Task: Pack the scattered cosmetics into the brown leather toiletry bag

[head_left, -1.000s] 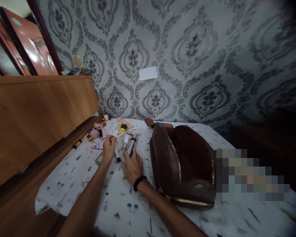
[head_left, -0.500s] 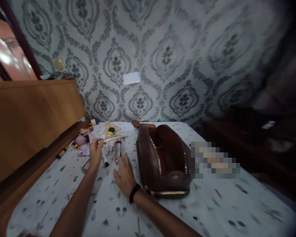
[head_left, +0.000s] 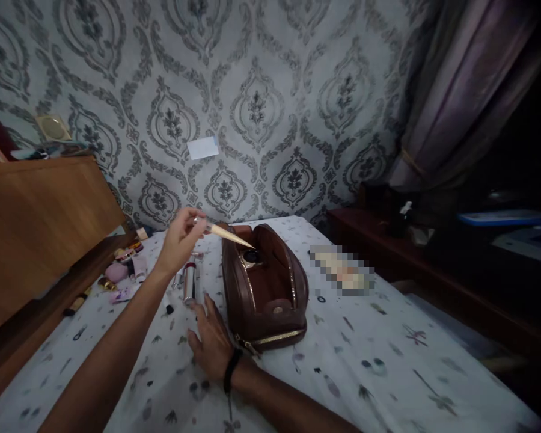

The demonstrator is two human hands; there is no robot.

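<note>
Pinched in my left hand [head_left: 183, 237] is a slim beige tapered stick [head_left: 231, 234] with a clear part near my fingers; its exact kind I cannot make out. Its narrow end points down over the opening of a brown zippered bag [head_left: 265, 329]. Inside the bag sits a small item with a round black top [head_left: 251, 257]. My right hand [head_left: 213, 341] rests on the patterned sheet left of the bag, fingers apart and holding nothing. Just beyond its fingertips stands a silver tube with a dark red top [head_left: 190, 282].
Several cosmetics lie at the left, among them a pink rounded item [head_left: 116, 272] and a dark-and-gold tube [head_left: 77, 302]. A wooden headboard [head_left: 49, 222] borders that side. Right of the bag lies a blurred-out item [head_left: 342, 270]. Dark red furniture [head_left: 365, 240] stands past the bed's right edge.
My left hand has lifted and moved right, bringing the beige stick from above the cosmetics to over the bag. My right hand stays on the sheet. The view has turned right.
</note>
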